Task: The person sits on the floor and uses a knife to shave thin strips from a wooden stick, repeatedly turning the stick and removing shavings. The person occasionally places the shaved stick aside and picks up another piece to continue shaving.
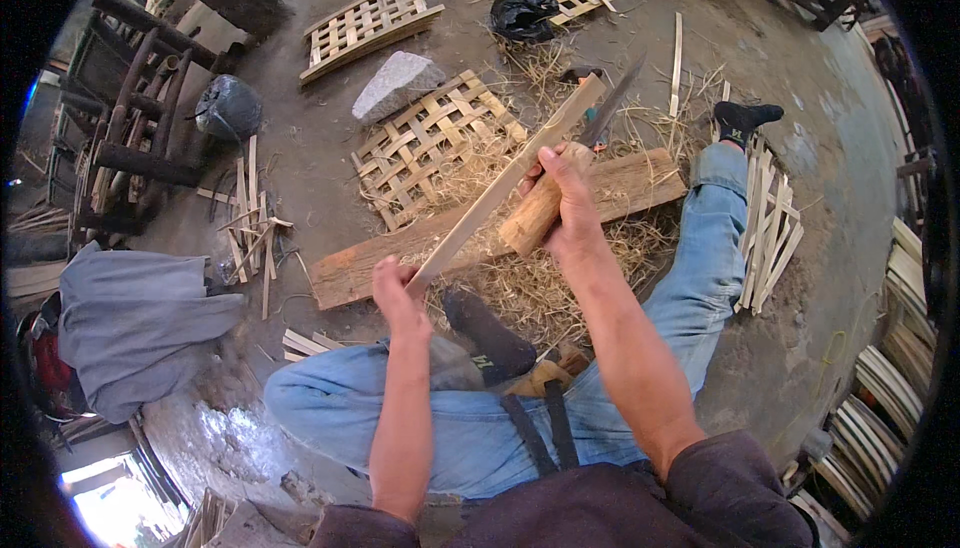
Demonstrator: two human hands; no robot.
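My left hand (397, 298) is closed on the lower end of a long pale bamboo strip (485, 210), which slants up and away to the right. My right hand (572, 198) wraps round the thick wooden handle of a knife (536, 216). Its dark blade points away from me, beside the strip's far end. The right thumb lies close to the strip; whether it presses on it I cannot tell. Beneath both hands a rough wooden plank (365, 266) lies across the floor, with curly shavings (530, 293) around it.
Woven bamboo panels (430, 143) lie ahead, near a grey stone (395, 86) and a black plastic bag (523, 16). Bundled strips (770, 228) lie beside my outstretched right leg. At left are a wooden frame (150, 108), a wrapped grey bundle (229, 108) and a draped grey cloth (140, 318).
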